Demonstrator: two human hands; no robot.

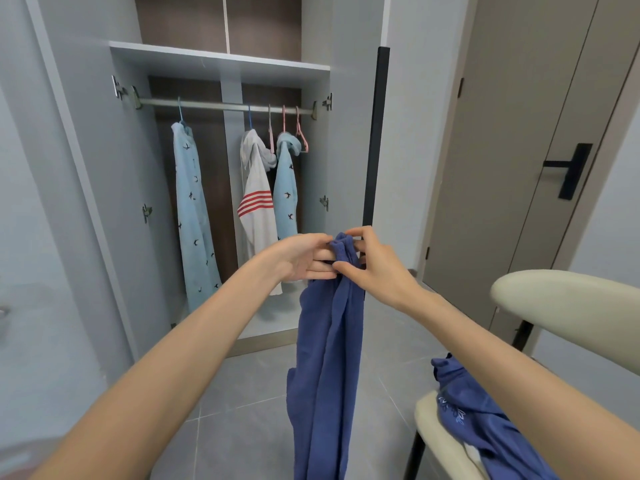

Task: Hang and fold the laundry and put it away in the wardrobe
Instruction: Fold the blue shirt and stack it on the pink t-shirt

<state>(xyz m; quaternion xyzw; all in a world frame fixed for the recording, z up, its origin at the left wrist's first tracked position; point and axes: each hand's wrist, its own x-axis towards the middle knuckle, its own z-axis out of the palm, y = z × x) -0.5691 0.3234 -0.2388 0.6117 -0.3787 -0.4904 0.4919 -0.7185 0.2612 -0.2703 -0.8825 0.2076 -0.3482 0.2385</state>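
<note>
A dark blue garment [325, 358] hangs down in front of me, bunched at its top edge. My left hand [304, 258] and my right hand [374, 265] both pinch that top edge, close together, in front of the open wardrobe [218, 57]. On the rail [221, 106] hang a light blue patterned garment [194, 216], a white hooded top with red stripes [256, 209] and a second light blue patterned piece [286, 188]. Two empty pink hangers [300, 133] hang at the rail's right end.
A cream chair [568, 299] stands at the right with another dark blue garment [485, 420] draped on its seat. The open wardrobe door's dark edge [375, 140] stands just behind my hands. A beige room door with a black handle [568, 168] is at the far right.
</note>
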